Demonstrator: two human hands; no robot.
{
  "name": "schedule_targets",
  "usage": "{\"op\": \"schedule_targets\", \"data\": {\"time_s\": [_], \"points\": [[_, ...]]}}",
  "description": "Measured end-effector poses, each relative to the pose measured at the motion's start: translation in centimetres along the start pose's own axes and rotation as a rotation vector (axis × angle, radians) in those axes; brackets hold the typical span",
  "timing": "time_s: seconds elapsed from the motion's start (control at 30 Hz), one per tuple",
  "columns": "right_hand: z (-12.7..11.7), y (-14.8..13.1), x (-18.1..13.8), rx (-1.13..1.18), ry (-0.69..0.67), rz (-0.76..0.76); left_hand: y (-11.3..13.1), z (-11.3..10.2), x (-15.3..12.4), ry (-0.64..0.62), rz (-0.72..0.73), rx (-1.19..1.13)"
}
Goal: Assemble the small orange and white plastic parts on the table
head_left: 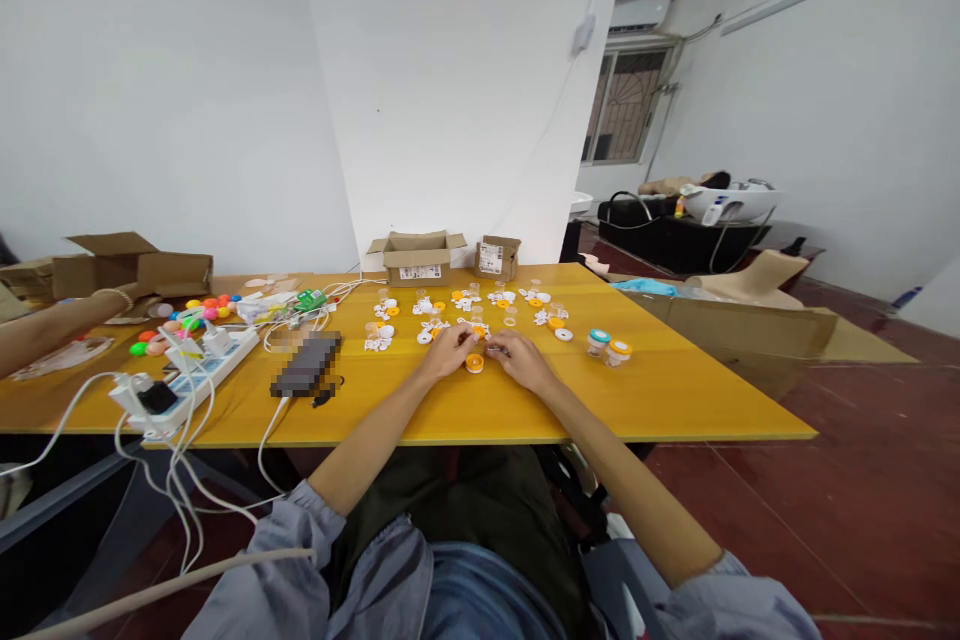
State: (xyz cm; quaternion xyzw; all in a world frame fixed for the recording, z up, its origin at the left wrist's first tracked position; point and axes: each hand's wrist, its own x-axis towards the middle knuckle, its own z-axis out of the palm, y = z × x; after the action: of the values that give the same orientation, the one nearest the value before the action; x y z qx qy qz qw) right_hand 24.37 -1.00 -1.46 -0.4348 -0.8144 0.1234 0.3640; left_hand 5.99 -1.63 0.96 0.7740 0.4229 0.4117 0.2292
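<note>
While my left hand (451, 352) and right hand (523, 360) curl partly closed, any hold too small to tell, I should work low by the orange cap (474, 363), back from the worktop's (484, 418) front edge.

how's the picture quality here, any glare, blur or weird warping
Head view: soft, fairly even light, no strong glare on the table; head view: wide-angle stretching, plain towards the table's right corner; head view: the black device is pixelated; head view: fine detail at the fingertips of the left hand and right hand is too small to make out.
</note>
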Motion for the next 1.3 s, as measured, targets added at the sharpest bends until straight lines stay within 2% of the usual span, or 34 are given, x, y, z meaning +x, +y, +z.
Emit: {"op": "schedule_targets", "data": {"time_s": [0.2, 0.33, 0.67, 1.03, 1.3], "points": [[-0.5, 1.3, -0.1, -0.157, 0.093, 0.213, 0.0, 0.1, -0.1, -0.047, -0.030, 0.056], [-0.8, 2.2, 0.1, -0.212, 0.131, 0.279, 0.2, 0.1, -0.1, -0.080, -0.019, 0.081], [-1.1, 2.7, 1.7, -0.348, 0.115, 0.289, -0.1, 0.2, -0.1, -0.119, 0.001, 0.099], [-0.5, 3.7, 1.9, -0.276, 0.160, 0.211, -0.5, 0.3, -0.1, -0.153, 0.010, 0.096], [-0.3, 3.8, 1.6, -0.267, 0.188, 0.227, -0.8, 0.3, -0.1, -0.166, 0.017, 0.108]]}}
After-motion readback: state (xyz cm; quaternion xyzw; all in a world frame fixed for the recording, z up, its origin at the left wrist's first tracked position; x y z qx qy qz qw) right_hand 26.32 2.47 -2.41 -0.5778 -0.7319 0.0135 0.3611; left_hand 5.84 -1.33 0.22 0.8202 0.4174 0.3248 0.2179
